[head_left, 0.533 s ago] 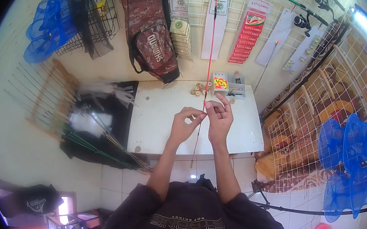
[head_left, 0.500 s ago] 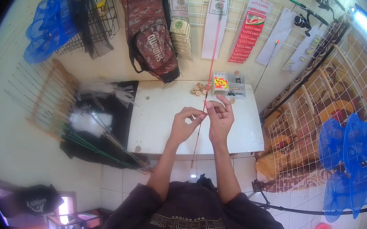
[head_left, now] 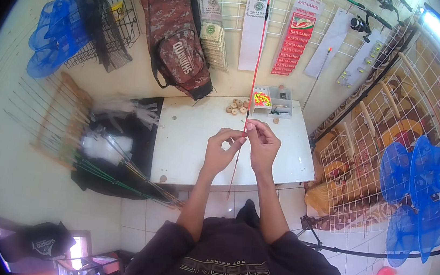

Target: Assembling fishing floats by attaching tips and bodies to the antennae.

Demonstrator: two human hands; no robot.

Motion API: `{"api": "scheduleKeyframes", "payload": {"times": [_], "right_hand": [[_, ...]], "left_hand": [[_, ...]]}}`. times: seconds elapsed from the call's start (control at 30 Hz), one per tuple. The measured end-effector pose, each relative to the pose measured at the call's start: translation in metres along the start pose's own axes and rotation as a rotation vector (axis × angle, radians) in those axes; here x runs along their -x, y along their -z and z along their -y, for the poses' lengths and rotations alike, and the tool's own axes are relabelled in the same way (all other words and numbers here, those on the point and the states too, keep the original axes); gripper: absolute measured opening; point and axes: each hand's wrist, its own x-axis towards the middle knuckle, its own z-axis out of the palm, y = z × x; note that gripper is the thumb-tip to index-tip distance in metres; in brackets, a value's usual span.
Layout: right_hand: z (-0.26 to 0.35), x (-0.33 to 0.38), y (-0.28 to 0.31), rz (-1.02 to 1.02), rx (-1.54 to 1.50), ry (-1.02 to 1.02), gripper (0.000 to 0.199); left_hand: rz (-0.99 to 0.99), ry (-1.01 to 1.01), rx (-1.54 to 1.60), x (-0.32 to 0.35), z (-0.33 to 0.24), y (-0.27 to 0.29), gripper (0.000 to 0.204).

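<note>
Slim red fishing rod (head_left: 261, 50) runs straight up from my pinch: left hand (head_left: 220, 151) and right hand (head_left: 261, 145) both grip its thin glossy shaft above the smooth white table (head_left: 186, 144).

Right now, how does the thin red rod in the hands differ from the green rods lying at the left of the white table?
The thin red rod stands nearly upright, pinched by the left hand and the right hand; the green rods lie low in a bundle beside the white table, touched by no hand. The red rod is single; the green rods are several. Both kinds are long and slender.
</note>
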Motion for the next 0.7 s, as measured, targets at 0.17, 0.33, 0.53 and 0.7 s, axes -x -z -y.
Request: {"api": "scheduleKeyframes", "payload": {"times": [0.17, 0.33, 0.53, 0.7], "right_hand": [[0.007, 0.000, -0.003, -0.014, 0.066, 0.000, 0.012], [0.014, 0.001, -0.005, 0.017, 0.050, 0.039, 0.013], [0.022, 0.003, -0.005, 0.004, 0.071, -0.002, 0.011], [0.024, 0.008, -0.004, -0.003, 0.040, -0.014, 0.010]], "left_hand": [[-0.034, -0.011, -0.045, 0.001, 0.000, 0.000, 0.013], [-0.072, -0.059, -0.030, 0.001, 0.000, -0.002, 0.015], [-0.129, -0.021, 0.069, 0.005, -0.004, -0.008, 0.015], [-0.138, -0.047, 0.074, 0.005, -0.010, -0.010, 0.013]]}}
